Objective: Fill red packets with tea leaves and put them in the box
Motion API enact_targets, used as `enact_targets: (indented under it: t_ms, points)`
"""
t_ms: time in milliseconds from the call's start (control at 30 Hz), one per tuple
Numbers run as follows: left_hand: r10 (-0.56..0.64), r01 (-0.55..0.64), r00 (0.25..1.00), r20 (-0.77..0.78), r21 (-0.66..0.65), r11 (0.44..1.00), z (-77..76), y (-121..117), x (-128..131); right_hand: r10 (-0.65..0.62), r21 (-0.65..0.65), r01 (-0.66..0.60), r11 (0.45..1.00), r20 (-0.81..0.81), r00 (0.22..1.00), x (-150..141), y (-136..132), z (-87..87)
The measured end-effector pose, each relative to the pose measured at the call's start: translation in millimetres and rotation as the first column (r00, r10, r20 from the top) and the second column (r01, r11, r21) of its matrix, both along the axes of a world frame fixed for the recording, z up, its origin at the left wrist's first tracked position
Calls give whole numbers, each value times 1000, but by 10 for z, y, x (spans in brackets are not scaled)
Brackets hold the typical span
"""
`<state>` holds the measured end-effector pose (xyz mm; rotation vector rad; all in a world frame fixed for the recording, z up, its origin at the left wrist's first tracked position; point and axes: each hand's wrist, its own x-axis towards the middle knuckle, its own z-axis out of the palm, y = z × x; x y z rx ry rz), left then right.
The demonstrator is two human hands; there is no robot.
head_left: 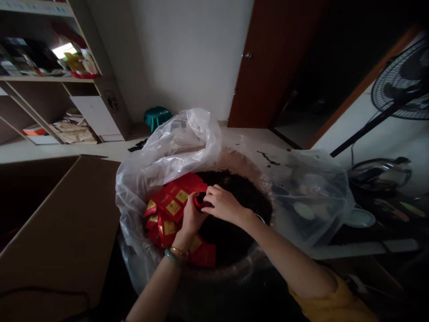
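Note:
A small red packet (198, 205) is gripped in my left hand (193, 217), its dark mouth facing up. My right hand (221, 204) is closed at that mouth, fingertips bent against the packet's edge; what they pinch is hidden. Both hands are over a wide round basket (266, 175) lined with clear plastic (134, 179). Dark, loose, tea-like leaves (248, 190) fill its right and middle part. On the left side lies a heap of red packets with gold labels (173, 207), some beside my left wrist.
An open cardboard box (67, 228) stands at the left. Shelves (50, 80) and a teal-covered bin (157, 117) are behind. To the right are a clear plastic bag (310, 197), a pale bowl (360, 218), a glass kettle (378, 172) and a fan (402, 85). A brown door (258, 71) is at the back.

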<state>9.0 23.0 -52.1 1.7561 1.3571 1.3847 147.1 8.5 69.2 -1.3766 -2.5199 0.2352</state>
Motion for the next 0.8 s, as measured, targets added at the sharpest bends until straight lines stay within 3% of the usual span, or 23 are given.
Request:
enact_targets:
  t_ms: [100, 200, 300, 367, 500, 633, 733, 800]
  points:
    - [-53, 55, 997, 49, -32, 998, 73, -20, -4, 16, -20, -16, 1000, 7, 1000, 32, 95, -67]
    - [-123, 150, 976, 181, -145, 978, 171, -30, -7, 37, 6, -36, 999, -121, 992, 167, 177, -65]
    - [-220, 341, 913, 343, -344, 875, 246, -32, -13, 31, 2, -31, 1000, -229, 973, 279, 190, -14]
    - [-247, 414, 879, 407, -398, 819, 268, -36, -15, -6, -53, -6, 999, -239, 971, 292, 166, 31]
    - [-245, 368, 902, 356, -336, 867, 256, -46, -2, -79, -122, 60, 991, -160, 984, 192, 128, 73]
    - [-235, 294, 940, 247, -240, 925, 236, -43, 18, -6, -83, 0, 997, -73, 997, 69, 144, -7]
    - [-290, 379, 896, 337, -238, 894, 237, -38, 11, 33, -91, -46, 995, -141, 989, 51, 165, -89]
    - [-288, 440, 853, 436, -300, 847, 242, -37, -4, 32, -92, -61, 994, -287, 957, 85, 184, -117]
